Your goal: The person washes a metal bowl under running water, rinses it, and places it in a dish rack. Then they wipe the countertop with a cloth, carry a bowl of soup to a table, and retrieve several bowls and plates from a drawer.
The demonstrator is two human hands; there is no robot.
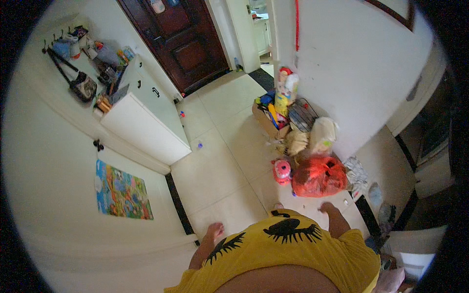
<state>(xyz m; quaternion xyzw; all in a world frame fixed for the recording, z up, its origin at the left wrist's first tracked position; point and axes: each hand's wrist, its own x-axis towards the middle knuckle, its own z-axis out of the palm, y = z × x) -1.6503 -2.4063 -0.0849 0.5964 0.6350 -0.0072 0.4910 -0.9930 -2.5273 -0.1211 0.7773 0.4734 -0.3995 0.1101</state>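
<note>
My left hand (216, 230) hangs low beside my yellow shirt (293, 252), over the pale floor tiles. Its fingers are loosely bent and somewhat apart, and I see nothing in it. On the other side my right hand (326, 207) hangs just short of a red plastic bag (318, 179); its fingers are too small and blurred to make out. Next to the bag is a pink toy-like object (281, 171). Behind them stand an open cardboard box (269, 122) of colourful things, a dark wire-like basket (303, 114) and a whitish bag (322, 135).
A white cabinet (146, 124) with black handles stands along the left wall, a shoulder bag (84, 86) hanging above its end. Ahead is a dark brown door (183, 44), beside an open doorway (261, 36). A small blue object (200, 145) lies on the floor.
</note>
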